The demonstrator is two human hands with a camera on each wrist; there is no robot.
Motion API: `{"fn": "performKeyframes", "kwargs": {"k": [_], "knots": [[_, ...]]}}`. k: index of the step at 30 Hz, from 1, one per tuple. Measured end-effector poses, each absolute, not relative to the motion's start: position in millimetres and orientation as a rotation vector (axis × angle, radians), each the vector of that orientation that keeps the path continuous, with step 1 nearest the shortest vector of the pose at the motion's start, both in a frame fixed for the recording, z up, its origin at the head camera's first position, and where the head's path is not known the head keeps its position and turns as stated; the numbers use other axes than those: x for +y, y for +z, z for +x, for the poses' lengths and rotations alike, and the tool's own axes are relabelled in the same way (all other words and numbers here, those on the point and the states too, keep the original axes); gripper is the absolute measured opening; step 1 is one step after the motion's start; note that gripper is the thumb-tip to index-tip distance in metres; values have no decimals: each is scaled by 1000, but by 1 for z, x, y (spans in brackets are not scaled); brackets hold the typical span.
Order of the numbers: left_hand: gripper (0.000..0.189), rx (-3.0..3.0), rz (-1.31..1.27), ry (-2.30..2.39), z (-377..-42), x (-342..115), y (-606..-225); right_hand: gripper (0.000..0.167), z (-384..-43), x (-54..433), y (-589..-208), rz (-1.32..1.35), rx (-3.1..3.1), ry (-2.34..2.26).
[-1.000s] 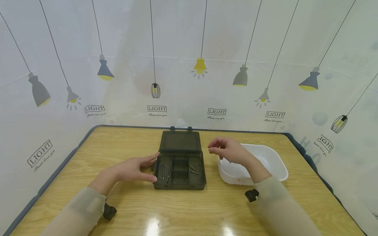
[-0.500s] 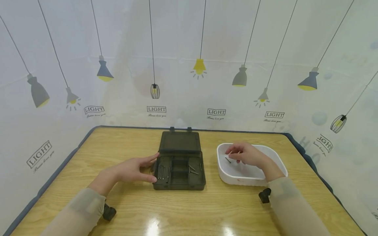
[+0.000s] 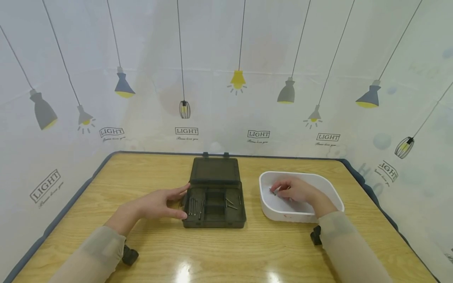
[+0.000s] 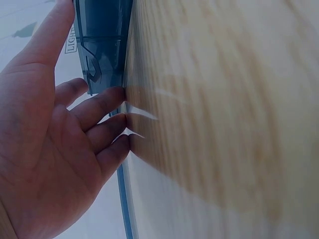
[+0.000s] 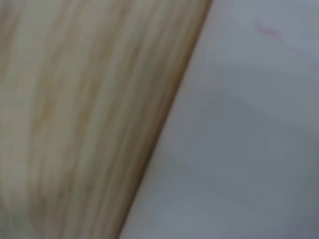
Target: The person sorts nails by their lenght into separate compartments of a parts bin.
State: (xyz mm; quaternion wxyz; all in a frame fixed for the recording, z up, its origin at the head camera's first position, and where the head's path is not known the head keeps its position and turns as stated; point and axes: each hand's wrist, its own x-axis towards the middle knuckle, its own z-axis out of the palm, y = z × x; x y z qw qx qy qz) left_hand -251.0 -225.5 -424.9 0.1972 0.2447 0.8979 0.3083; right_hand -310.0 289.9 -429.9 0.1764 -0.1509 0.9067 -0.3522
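Note:
In the head view, a dark see-through compartment box (image 3: 214,226) lies with its lid (image 3: 215,171) folded back. Several long thin screws (image 3: 192,206) lie in its left compartment, and a few shorter screws (image 3: 231,203) in the right one. My left hand (image 3: 159,203) rests against the box's left side, thumb near the front corner; the left wrist view shows its extended fingers (image 4: 102,107) next to the box and on the table. My right hand (image 3: 295,190) is inside the white plastic tub (image 3: 301,217), thumb and index finger pinching a small screw (image 3: 272,191).
The wooden table (image 3: 226,251) runs up to a cloth backdrop (image 3: 152,110) printed with lamps. In the right wrist view, only blurred wood grain and the tub's pale wall (image 5: 239,149) show.
My right hand has moved from beside the box rightward into the tub, then lowered onto the screw lying there. The left hand stays in place at the box.

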Motion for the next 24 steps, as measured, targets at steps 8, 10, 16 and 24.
{"fn": "performKeyframes", "kwargs": {"k": [8,10,16,24], "knots": [[109,2518,666,858,-251,-225,-425,17,-307,289,-431,-410,2573,-976],[109,2520,670,851,-251,-225,-425,16,-306,288,-431,-399,2580,-973],[109,2525,687,843,-250,-226,-425,12,-306,288,-432,-406,2609,-963],[109,2521,687,843,-250,-226,-424,10,-307,288,-433,-376,2617,-964]]}}
